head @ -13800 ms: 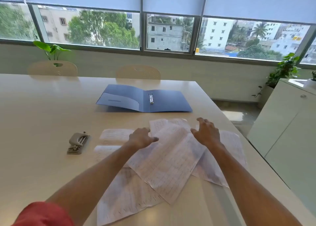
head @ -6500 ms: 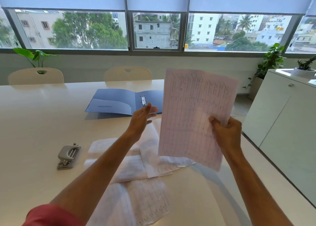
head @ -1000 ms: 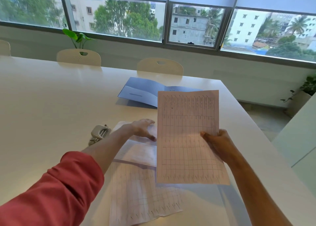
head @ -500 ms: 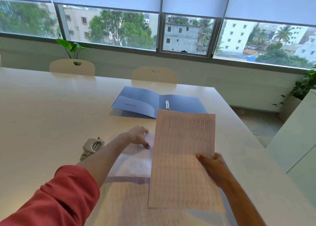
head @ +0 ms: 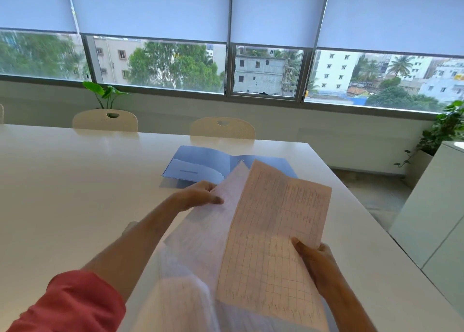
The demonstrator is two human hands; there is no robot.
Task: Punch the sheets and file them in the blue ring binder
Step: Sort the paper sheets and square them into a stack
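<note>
A gridded sheet (head: 273, 234) is held up in the lower centre of the frame by the right hand (head: 316, 261), whose grip is closed on the sheet's right edge, the thumb laid across the printed face and the other fingers hidden behind the paper. A second sheet (head: 213, 228), blurred, is raised just to the left of the first and overlaps it along its right side; it is pinched near its upper left edge by the left hand (head: 198, 196), the thumb pressed on the front and the remaining fingers curled behind. More loose papers (head: 180, 304) are seen at the bottom centre of the frame, too blurred for it to be told how many. The blue ring binder (head: 198, 167) is lying open and flat on the white table (head: 70, 188) in the middle of the frame, beyond both hands and well apart from them; its right half is partly covered from view by the raised sheets. A small pale object (head: 128, 227) is glimpsed beside the left forearm at centre left, mostly hidden. A red sleeve (head: 72, 304) is visible in the lower left corner.
</note>
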